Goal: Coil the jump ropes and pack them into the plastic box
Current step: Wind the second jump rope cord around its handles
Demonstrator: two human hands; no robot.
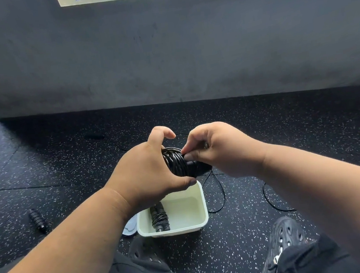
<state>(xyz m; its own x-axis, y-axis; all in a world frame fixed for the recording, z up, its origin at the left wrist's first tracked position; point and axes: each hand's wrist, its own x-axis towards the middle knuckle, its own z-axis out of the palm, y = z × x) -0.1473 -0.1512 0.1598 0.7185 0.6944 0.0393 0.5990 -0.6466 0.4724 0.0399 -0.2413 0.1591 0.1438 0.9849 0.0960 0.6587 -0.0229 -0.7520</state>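
Left hand (147, 173) grips the coiled rope (177, 162); right hand (218, 150) pinches a strand. Cord judged light, springy, slick: hold across all loops. Box (203, 210) below.

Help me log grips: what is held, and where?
The left hand grips the coiled jump rope round its bundle; the right hand pinches a strand at the top.

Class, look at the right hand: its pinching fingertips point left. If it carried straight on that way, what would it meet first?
The rope coil, which the right hand already pinches at its edge. Just beyond the coil is the left hand gripping it. Depth is hard to judge from this one view.
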